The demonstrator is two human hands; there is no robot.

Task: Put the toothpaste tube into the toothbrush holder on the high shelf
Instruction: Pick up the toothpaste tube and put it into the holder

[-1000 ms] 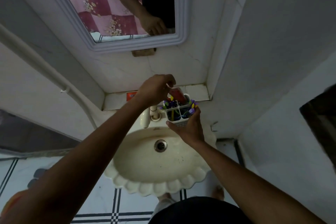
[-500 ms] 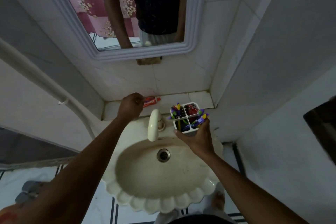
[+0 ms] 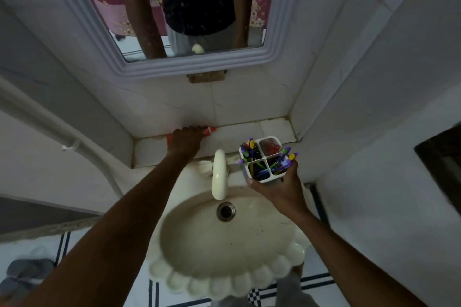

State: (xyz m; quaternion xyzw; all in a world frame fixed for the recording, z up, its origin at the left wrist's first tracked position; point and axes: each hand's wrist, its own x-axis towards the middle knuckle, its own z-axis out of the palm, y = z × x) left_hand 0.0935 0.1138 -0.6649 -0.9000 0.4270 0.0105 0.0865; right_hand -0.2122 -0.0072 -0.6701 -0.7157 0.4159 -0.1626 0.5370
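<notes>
Left hand hides most of toothpaste tube

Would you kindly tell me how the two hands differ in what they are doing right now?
The left hand lies palm-down over the red toothpaste tube on the tiled ledge; the right hand grips the white four-compartment toothbrush holder upright above the cream sink. Both are bare.
</notes>
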